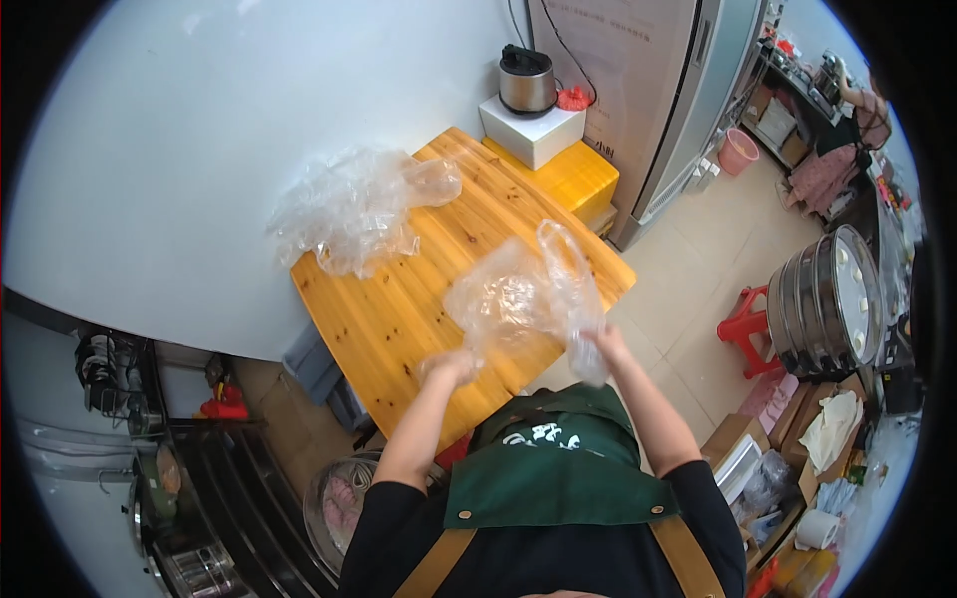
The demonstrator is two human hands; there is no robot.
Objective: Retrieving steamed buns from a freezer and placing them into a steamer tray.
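Note:
A clear plastic bag (508,294) stretches between my hands over the near right part of the wooden table (374,344). One of its handle loops stands up at the far side. My left hand (454,367) is closed on the bag's near left edge, slightly smeared by motion. At the right edge of the table, my right hand (606,347) grips the bunched side of the same bag. A heap of crumpled clear plastic bags (349,209) lies on the table's far left corner, against the white wall.
Beyond the table, a metal cooker (526,80) sits on a white box (533,130). Stacked steamer trays (822,304) rest on a red stool (746,329) at right. Open cardboard boxes (738,439) stand near my right side. A co-worker (837,149) stands far right.

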